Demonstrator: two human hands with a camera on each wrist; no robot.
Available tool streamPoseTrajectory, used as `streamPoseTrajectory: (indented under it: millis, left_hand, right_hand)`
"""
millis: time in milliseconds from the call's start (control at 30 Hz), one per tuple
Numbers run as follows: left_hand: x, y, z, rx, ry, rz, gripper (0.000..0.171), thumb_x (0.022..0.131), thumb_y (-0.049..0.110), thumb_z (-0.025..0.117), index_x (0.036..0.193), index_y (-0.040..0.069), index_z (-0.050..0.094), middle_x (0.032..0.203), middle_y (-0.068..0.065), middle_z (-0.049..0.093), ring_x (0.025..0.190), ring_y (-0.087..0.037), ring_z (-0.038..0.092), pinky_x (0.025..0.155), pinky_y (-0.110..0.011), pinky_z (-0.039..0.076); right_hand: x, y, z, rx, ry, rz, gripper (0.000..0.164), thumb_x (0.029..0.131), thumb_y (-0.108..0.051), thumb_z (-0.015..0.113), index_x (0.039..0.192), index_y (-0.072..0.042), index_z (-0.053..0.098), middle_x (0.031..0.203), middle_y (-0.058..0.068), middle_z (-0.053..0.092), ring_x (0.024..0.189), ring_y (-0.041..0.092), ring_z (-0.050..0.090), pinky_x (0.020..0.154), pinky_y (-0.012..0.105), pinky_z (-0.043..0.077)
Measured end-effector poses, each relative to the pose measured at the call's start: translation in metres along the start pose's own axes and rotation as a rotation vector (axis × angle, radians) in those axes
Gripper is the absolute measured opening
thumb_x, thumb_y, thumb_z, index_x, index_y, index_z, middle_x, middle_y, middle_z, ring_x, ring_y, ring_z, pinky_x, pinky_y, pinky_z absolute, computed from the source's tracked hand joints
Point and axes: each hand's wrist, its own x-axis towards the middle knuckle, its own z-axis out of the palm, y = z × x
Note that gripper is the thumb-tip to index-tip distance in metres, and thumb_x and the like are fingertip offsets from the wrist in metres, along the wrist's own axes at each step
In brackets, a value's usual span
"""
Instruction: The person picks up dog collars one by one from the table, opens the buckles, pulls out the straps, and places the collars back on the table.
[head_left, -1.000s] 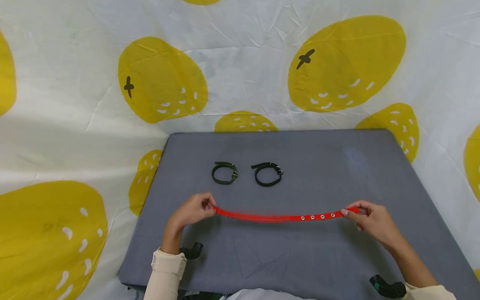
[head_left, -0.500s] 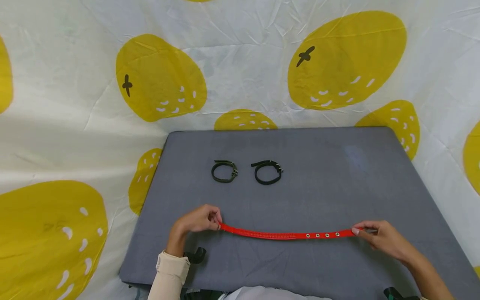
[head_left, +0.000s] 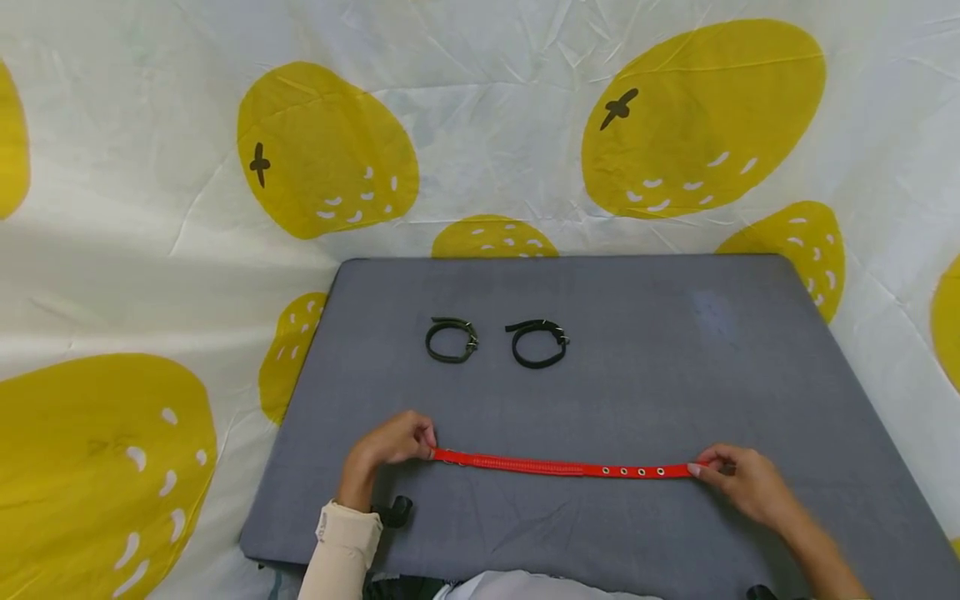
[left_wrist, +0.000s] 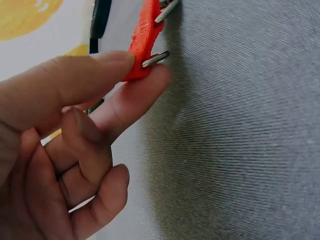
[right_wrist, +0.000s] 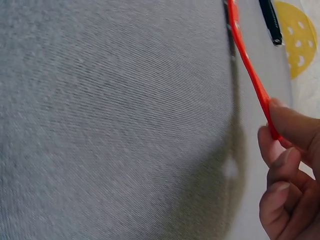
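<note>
Strap [head_left: 517, 463], red and stretched lengthwise, runs between the person's two hands above the near half of a grey table [head_left: 660, 383]. Left hand [head_left: 393, 440] pinches one end between thumb and forefinger, its other fingers curled in; metal rings [left_wrist: 156, 59] stick out from the strap close to that grip. Right hand [head_left: 746, 483] pinches the opposite end, its thumb and fingers covering part of the tip, with a row of eyelets [head_left: 641, 472] just inward of it. The strap sags slightly; both ends are raised off the table, and whether the middle touches it cannot be told.

Beyond the strap, well apart from it, two looped collars lie side by side without touching: a green collar [head_left: 448, 360] and, right of it, a black collar [head_left: 536, 364], each with its buckle on the right. A dark piece [head_left: 401, 511] sits beside the left wrist, near a cream sleeve [head_left: 345, 542]. White cloth [head_left: 495, 150] with yellow fruit shapes hangs behind the table.
</note>
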Motion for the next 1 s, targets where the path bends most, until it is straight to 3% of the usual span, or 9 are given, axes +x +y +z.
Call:
streamPoseTrajectory:
  millis: [200, 533, 1000]
  left_hand:
    - [0.001, 0.003, 0.001, 0.064, 0.044, -0.026, 0.012, 0.080, -0.005, 0.074, 0.076, 0.005, 0.069, 0.068, 0.003, 0.061, 0.061, -0.010, 0.048, 0.057, -0.023, 0.040]
    - [0.002, 0.006, 0.005, 0.137, 0.094, -0.138, 0.017, 0.078, -0.004, 0.077, 0.074, 0.009, 0.067, 0.067, 0.003, 0.059, 0.062, -0.013, 0.049, 0.057, -0.025, 0.041]
    - [0.003, 0.006, 0.006, 0.157, 0.135, -0.207, 0.014, 0.078, -0.002, 0.078, 0.074, 0.008, 0.070, 0.067, 0.003, 0.059, 0.063, -0.015, 0.050, 0.058, -0.027, 0.041]
  right_hand:
    - [-0.001, -0.001, 0.011, -0.032, 0.110, -0.012, 0.007, 0.086, -0.018, 0.080, 0.088, -0.013, 0.075, 0.072, -0.005, 0.063, 0.059, -0.001, 0.041, 0.054, 0.023, 0.034]
    - [-0.002, 0.000, 0.022, -0.051, 0.200, 0.007, 0.014, 0.082, -0.017, 0.083, 0.089, -0.011, 0.073, 0.075, -0.004, 0.063, 0.060, -0.002, 0.041, 0.055, 0.024, 0.034]
    - [-0.001, 0.001, 0.025, -0.106, 0.163, 0.022, 0.013, 0.081, -0.019, 0.084, 0.085, -0.015, 0.073, 0.081, 0.000, 0.066, 0.070, 0.014, 0.055, 0.057, 0.033, 0.039]
